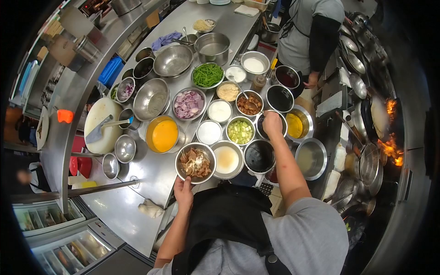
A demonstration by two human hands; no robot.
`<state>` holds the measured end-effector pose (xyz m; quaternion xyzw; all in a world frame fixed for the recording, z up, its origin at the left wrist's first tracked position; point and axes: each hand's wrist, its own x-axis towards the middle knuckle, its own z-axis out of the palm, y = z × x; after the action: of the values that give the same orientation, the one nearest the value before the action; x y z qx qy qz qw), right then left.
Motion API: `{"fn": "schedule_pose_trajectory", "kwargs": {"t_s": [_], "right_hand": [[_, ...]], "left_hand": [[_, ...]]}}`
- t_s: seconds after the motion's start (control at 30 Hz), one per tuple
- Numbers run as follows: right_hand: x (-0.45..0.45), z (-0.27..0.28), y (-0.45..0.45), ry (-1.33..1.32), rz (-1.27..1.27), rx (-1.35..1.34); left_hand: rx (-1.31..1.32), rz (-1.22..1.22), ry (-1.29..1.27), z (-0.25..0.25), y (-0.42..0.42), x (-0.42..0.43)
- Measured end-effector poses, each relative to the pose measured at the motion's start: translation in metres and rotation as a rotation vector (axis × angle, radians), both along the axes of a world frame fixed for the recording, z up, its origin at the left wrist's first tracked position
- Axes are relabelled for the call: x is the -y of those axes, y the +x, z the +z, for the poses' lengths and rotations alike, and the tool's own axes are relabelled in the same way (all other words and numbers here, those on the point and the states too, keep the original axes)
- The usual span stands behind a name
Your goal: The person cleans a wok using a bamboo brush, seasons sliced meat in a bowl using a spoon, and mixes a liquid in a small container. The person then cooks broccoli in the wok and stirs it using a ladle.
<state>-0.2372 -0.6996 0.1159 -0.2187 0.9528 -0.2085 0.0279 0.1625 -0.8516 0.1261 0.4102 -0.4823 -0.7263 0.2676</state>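
Observation:
My left hand grips the rim of a steel bowl. Inside it lie brown meat pieces topped with white powder. My right hand is closed over a container of dark liquid, apparently on the handle of a metal spoon; the fingers are partly hidden. That spoon's head is at the bowl of brown chopped pieces, where another long handle also leans. Around my hands stand tubs of chopped green pieces, pale liquid, dark sauce and white granules.
Chopped onion, cut greens and orange liquid stand in bowls on the steel counter. A cleaver lies on a round cutting board. At right, flames rise near pans; a co-worker stands ahead.

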Motion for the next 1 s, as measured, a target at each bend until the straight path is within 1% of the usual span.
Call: {"fn": "schedule_pose_trajectory", "kwargs": {"t_s": [0.03, 0.1, 0.13, 0.23, 0.3, 0.37, 0.43, 0.47, 0.5, 0.57, 0.6, 0.63, 0.7, 0.73, 0.77, 0.8, 0.87, 0.9, 0.97, 1.0], "right_hand": [[0.0, 0.0, -0.001, -0.001, 0.0, 0.0], [0.002, -0.003, -0.008, 0.011, -0.02, 0.112], [0.003, -0.008, -0.012, 0.01, -0.021, 0.113], [0.003, -0.012, -0.023, -0.078, 0.041, 0.126], [-0.003, -0.009, -0.029, -0.13, 0.071, 0.256], [-0.008, -0.016, -0.037, -0.158, 0.069, 0.236], [-0.012, -0.021, -0.044, -0.159, -0.037, 0.441], [-0.014, -0.028, -0.045, -0.162, 0.015, 0.386], [-0.017, -0.032, -0.045, -0.163, 0.014, 0.386], [-0.022, -0.041, -0.047, -0.311, -0.063, 0.568], [-0.021, -0.031, -0.043, -0.302, -0.147, 0.631], [-0.02, -0.03, -0.039, -0.303, -0.149, 0.631], [-0.02, -0.028, -0.033, -0.243, -0.028, 0.404], [-0.016, -0.038, -0.033, -0.192, 0.057, 0.246], [-0.012, -0.049, -0.033, -0.233, 0.082, 0.177], [-0.007, -0.048, -0.031, -0.211, 0.064, 0.201], [0.004, -0.026, -0.021, -0.192, 0.0, 0.232], [0.004, -0.028, -0.022, -0.195, -0.002, 0.232], [0.003, -0.038, -0.03, -0.255, -0.117, 0.426], [0.0, -0.066, -0.04, -0.299, -0.11, 0.407]], "left_hand": [[-0.001, -0.005, -0.003, -0.002, 0.001, 0.001], [0.004, -0.005, -0.001, -0.005, 0.003, 0.001], [0.009, -0.005, 0.002, -0.005, 0.003, 0.001], [-0.027, 0.015, 0.015, -0.002, -0.003, -0.002], [-0.038, 0.019, 0.013, 0.005, -0.009, -0.005], [-0.05, 0.023, 0.015, 0.007, -0.009, -0.005], [-0.007, -0.008, -0.001, 0.005, -0.009, -0.003], [-0.007, -0.009, -0.003, 0.004, -0.01, -0.003], [0.009, -0.023, -0.018, 0.005, -0.012, -0.002], [0.024, -0.038, -0.033, 0.006, -0.018, -0.002], [0.0, -0.024, -0.031, 0.011, -0.025, -0.004], [-0.022, -0.011, -0.028, 0.014, -0.03, -0.005], [0.013, -0.026, -0.048, 0.012, -0.035, -0.003], [0.048, -0.039, -0.066, 0.01, -0.038, -0.002], [0.049, -0.043, -0.067, 0.009, -0.041, -0.002], [0.057, -0.05, -0.081, 0.008, -0.045, -0.002], [0.064, -0.07, -0.097, 0.005, -0.052, -0.001], [0.064, -0.073, -0.1, 0.006, -0.054, -0.001], [0.097, -0.139, -0.115, 0.009, -0.058, -0.001], [0.068, -0.148, -0.111, 0.006, -0.059, -0.001]]}}
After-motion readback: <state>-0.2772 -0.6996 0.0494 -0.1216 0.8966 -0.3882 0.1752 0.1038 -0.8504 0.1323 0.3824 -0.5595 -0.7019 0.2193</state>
